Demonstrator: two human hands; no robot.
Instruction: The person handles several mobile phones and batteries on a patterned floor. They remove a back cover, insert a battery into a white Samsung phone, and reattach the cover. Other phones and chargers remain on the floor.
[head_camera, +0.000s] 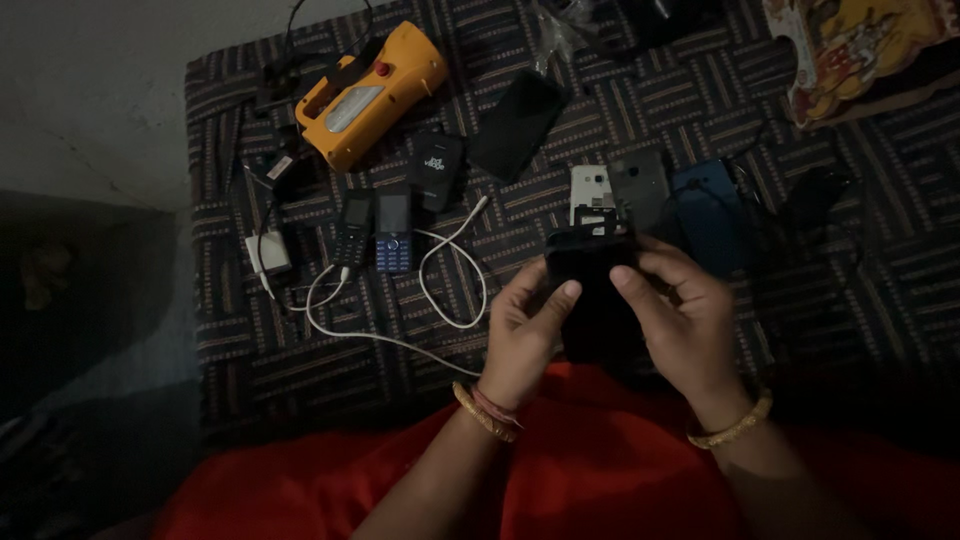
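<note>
Left hand (522, 325) and right hand (672, 315) both clamp the black phone (592, 300); thumb-only grip in dim light risks dropping it.

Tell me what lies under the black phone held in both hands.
Under the black phone, between the left hand and right hand, red cloth and patterned mat show. Whatever lies directly beneath is covered.
</note>
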